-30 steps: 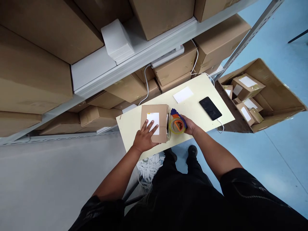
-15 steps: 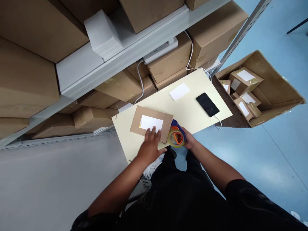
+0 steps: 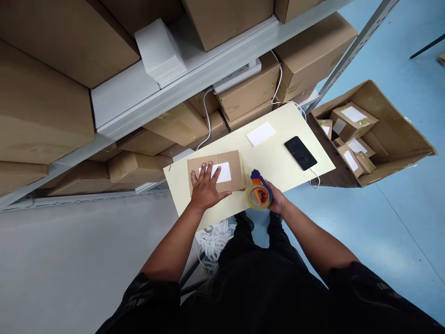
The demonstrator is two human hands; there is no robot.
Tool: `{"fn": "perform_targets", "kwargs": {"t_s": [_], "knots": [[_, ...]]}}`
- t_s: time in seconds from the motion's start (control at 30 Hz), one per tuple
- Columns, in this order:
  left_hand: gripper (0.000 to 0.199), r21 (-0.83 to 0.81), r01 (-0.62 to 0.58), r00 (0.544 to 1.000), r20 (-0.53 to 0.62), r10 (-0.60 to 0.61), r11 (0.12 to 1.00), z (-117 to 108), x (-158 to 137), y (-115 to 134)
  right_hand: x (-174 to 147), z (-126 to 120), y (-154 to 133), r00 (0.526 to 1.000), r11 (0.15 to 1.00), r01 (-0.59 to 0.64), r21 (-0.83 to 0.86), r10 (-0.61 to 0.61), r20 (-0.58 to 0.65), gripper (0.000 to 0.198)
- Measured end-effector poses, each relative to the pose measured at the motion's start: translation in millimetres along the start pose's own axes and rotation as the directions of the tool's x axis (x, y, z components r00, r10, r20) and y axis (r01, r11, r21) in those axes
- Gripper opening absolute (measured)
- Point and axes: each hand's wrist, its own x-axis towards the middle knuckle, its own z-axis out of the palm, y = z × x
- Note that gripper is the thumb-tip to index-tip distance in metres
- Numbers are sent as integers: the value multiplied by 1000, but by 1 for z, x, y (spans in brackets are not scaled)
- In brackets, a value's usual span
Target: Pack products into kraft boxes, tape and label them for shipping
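Observation:
A small cardboard box (image 3: 237,175) lies on the cream tabletop (image 3: 278,174), a white label (image 3: 224,171) on its upper face. My left hand (image 3: 206,187) rests flat on that box with fingers spread, covering part of the label. Clear tape shows at the box's right end. To the right, near the table's front edge, my right hand (image 3: 277,198) is closed around a blue and orange tape dispenser (image 3: 259,191) with a roll of clear tape. The dispenser is apart from the box.
On the table lie a white paper slip (image 3: 260,133) and a black phone (image 3: 300,153) with a cable. A large open carton (image 3: 399,134) holding several small labelled boxes stands at right. Shelving (image 3: 194,67) with cartons and a power strip (image 3: 239,76) runs behind. Paper strips (image 3: 215,239) lie below.
The box has turned to lie straighter and shifted slightly left. My left hand has spread flat over its label. My right hand has drawn the tape dispenser slightly right, away from the box.

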Motion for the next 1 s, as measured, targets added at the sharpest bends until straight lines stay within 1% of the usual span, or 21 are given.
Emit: {"fn": "perform_targets", "kwargs": {"t_s": [0.03,0.1,0.13,0.17,0.2,0.23,0.27,0.33,0.4,0.47,0.53,0.57,0.63,0.7,0.77,0.8,0.87,0.9,0.93,0.97,1.0], "knots": [[107,-17,67,998,-14,-67,998,1,0,9,-6,-3,20,1000,1000,15,21,-15,-13,43],[106,-54,205,978,-25,-207,977,2,-3,28,-13,-3,55,999,999,-38,39,38,-3,43],[105,-67,255,966,-14,-257,965,2,-7,37,-14,-2,67,999,997,-42,61,41,20,44],[106,-73,281,960,7,-281,957,1,-13,43,-12,0,74,999,996,-40,81,37,40,44],[106,-71,277,961,37,-275,958,-1,-20,46,-10,3,75,998,995,-30,99,24,57,44],[108,-64,242,969,74,-237,968,-4,-29,46,-6,5,70,998,994,-15,112,8,68,44],[111,-54,173,979,115,-166,983,-7,-39,41,-2,6,62,997,993,-7,115,-2,73,44],[118,-34,-16,984,179,22,999,-13,-56,23,7,8,38,997,996,-11,89,5,74,44],[120,-3,-190,966,177,187,982,-15,-65,0,14,10,11,997,999,-29,25,27,75,39],[118,25,-309,944,131,303,951,-10,-65,-18,21,16,-13,994,997,-60,-55,65,91,36],[118,37,-344,937,75,340,938,0,-59,-26,28,25,-31,991,990,-83,-110,94,97,38],[118,37,-326,945,49,324,945,5,-56,-26,30,30,-37,991,989,-86,-124,98,90,39],[117,29,-251,968,10,251,968,15,-51,-22,33,36,-40,995,991,-57,-121,66,72,41],[115,14,-188,982,-1,188,982,20,-49,-15,27,31,-28,999,995,8,-97,-5,38,42],[114,-5,-144,990,1,144,990,21,-48,-8,10,14,2,997,995,70,-71,-71,-17,42],[114,-14,-116,993,-2,116,993,20,-48,-4,-1,2,22,996,995,69,-65,-72,-44,41],[115,-28,-41,999,-16,41,999,19,-47,3,-23,-22,64,998,997,-4,-78,-1,-62,40],[115,-34,-2,1000,-23,2,999,19,-47,7,-32,-32,82,995,993,-51,-111,42,-87,40],[116,-37,31,999,-26,-32,999,19,-46,10,-38,-38,96,992,984,-82,-160,65,-107,39],[117,-40,56,998,-23,-57,998,19,-46,14,-39,-42,104,989,971,-101,-216,76,-123,39],[117,-41,73,997,-17,-74,996,19,-46,16,-37,-41,105,987,954,-121,-276,86,-135,40]]}}
